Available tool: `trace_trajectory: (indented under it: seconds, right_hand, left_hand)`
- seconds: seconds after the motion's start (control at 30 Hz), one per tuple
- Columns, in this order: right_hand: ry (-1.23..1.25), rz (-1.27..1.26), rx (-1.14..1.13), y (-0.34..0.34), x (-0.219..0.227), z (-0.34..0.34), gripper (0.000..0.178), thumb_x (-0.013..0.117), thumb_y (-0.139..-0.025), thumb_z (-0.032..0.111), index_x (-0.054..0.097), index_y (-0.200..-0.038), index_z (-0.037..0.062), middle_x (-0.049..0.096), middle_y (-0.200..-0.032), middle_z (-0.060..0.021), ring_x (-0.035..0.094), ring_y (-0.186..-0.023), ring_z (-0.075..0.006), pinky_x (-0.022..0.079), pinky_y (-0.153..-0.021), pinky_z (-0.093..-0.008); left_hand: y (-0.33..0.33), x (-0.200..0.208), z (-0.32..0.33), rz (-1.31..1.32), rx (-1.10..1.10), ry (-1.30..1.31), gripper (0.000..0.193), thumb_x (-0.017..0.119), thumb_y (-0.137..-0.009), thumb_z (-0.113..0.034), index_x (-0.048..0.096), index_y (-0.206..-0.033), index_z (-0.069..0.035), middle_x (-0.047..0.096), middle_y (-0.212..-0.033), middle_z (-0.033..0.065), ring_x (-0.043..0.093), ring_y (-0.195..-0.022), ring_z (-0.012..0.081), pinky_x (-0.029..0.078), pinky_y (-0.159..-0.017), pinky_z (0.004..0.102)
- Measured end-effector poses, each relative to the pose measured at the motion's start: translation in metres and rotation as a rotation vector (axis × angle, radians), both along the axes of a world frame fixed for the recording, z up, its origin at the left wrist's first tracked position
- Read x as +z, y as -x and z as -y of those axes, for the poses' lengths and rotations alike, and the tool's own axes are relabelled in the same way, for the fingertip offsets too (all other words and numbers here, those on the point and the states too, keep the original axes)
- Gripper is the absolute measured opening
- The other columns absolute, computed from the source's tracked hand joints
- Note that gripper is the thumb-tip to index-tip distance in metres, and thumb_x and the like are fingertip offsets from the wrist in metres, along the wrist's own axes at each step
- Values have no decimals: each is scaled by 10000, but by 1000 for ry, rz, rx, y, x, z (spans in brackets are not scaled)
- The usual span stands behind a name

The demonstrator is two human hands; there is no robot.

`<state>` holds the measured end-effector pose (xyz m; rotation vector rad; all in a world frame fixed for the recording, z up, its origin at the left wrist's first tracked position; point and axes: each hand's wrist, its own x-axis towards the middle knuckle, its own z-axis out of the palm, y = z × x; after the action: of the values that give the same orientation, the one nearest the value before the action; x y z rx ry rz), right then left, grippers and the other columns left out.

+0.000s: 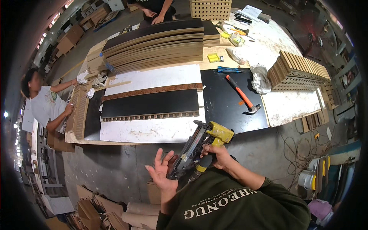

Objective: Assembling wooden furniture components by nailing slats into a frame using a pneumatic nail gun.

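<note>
My right hand (217,154) is wrapped round the grip of a yellow and black pneumatic nail gun (220,134), held up in front of my body. Its long dark magazine slants down to the left, and an air hose fitting shows below the handle. Beside the lower end of that magazine, my left hand (162,171) is turned palm up with its fingers spread; whether it touches the magazine I cannot tell. On the table beyond lies a black panel (151,104). A notched wooden strip (149,116) runs along its near edge and a brown strip (153,91) along its far edge.
An orange-handled claw hammer (242,94) rests on a black board (218,111). Behind stand stacked panels (161,50); at right, stacked slotted strips (297,73) beside crumpled plastic (260,79). One person (48,99) is at the left end, another (157,9) at the far side. Hoses (303,147) coil on the floor.
</note>
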<state>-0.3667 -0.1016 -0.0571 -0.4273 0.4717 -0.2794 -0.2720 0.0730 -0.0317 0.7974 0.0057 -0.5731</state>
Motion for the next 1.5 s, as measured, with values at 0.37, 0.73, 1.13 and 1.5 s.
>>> trace_trajectory:
  seconds: [0.37, 0.73, 1.13, 1.5]
  right_hand:
    - [114, -14, 233, -34, 1, 24, 118, 613, -807, 2, 549, -906, 4, 557, -753, -50, 552, -684, -156, 511, -688, -333]
    - [-147, 52, 284, -40, -23, 59, 226, 675, -830, 73, 541, -1006, 25, 580, -840, -48, 599, -792, -166, 522, -761, -336]
    - [563, 19, 424, -63, 34, 59, 597, 839, -684, 220, 535, -1158, 21, 591, -1004, -58, 576, -950, -156, 482, -845, -295]
    - [1835, -334, 297, -158, 20, 63, 674, 733, -738, 423, 540, -1237, 14, 572, -1161, -168, 535, -1114, -331, 429, -932, -429]
  left_hand:
    - [-10, 6, 29, -54, 179, -58, 776, 363, -877, -688, 515, -1229, -14, 612, -1036, 175, 594, -968, 264, 488, -875, 384]
    - [-36, 3, 69, 378, 49, -731, 506, 413, -978, -389, 469, -1248, 36, 589, -1069, 146, 568, -976, 226, 437, -893, 343]
    - [-44, 46, 92, 984, -526, -1161, 891, 694, -758, -193, 171, -1469, -74, 603, -1068, 185, 596, -969, 362, 472, -874, 417]
    - [-186, 70, -70, 453, -187, -1124, 253, 713, -760, -88, 617, -981, -11, 620, -760, 31, 571, -583, 74, 463, -527, 206]
